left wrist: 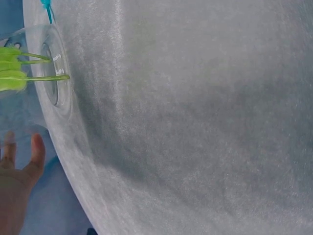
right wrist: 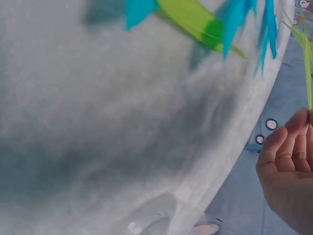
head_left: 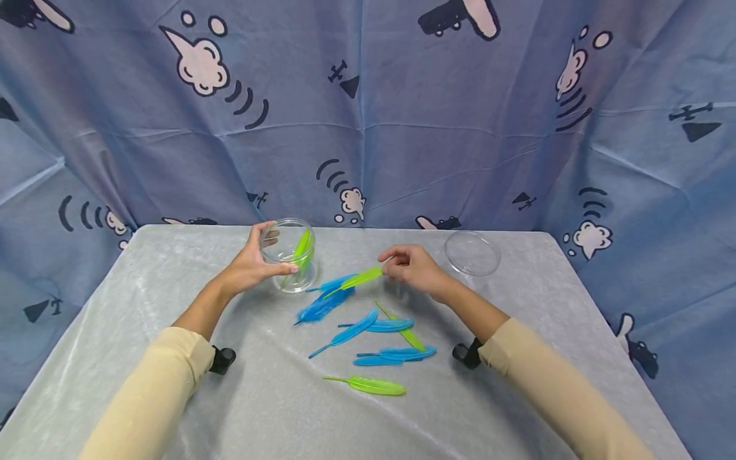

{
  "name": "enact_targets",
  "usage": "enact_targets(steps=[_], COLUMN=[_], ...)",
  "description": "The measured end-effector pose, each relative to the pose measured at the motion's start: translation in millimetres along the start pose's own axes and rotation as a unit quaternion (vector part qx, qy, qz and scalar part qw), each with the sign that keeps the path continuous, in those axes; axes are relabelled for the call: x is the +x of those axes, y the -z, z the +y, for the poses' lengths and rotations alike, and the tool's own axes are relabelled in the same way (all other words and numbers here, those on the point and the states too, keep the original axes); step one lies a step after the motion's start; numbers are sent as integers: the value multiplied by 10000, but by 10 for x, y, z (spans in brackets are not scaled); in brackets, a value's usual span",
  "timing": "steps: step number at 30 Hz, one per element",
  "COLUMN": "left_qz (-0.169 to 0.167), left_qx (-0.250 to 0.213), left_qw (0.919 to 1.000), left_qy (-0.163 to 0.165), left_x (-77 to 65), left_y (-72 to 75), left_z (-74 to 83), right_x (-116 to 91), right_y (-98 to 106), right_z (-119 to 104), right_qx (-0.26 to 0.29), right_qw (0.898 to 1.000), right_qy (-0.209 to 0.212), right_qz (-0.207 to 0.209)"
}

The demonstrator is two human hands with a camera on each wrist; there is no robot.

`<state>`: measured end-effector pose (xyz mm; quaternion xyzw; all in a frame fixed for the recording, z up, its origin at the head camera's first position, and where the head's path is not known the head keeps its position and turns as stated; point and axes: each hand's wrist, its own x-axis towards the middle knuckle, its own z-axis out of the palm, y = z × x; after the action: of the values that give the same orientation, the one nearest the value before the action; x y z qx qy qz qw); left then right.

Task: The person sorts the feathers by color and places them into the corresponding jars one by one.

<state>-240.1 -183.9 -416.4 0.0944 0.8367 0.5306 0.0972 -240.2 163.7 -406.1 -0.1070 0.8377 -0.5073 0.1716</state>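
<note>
Counter, grey-covered. Near green feather, lying flat. Loose blue feathers beyond, a second green feather among them. Right hand: fingers pinching a held green feather by its vane end, near further blue feathers. Left hand: fingers and thumb clamped round a clear jar, green feathers inside. Clear lid, flat on the counter, right of the jar. Blue printed curtain behind.

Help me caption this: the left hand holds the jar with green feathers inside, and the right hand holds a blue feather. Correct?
Not quite: the feather in the right hand is green, not blue, as the head view shows. The rest stands.
</note>
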Motion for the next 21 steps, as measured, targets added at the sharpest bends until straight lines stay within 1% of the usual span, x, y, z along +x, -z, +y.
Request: enact_targets(steps=[7, 14, 17, 21], left_qz=[-8, -43, -48, -62], left_qx=[-32, -45, -46, -46], left_qw=[10000, 10000, 10000, 10000], left_qy=[-7, -38, -33, -34], left_x=[-9, -3, -3, -3], left_y=[1, 3, 7, 12], left_z=[19, 18, 15, 10], right_x=[-1, 45, 88, 156], right_y=[69, 113, 134, 154], right_z=[-217, -413, -513, -669], right_qx=[-52, -24, 55, 178], right_qw=[9997, 9993, 9989, 9979], right_qy=[-67, 171, 202, 367], right_qz=[220, 325, 418, 511])
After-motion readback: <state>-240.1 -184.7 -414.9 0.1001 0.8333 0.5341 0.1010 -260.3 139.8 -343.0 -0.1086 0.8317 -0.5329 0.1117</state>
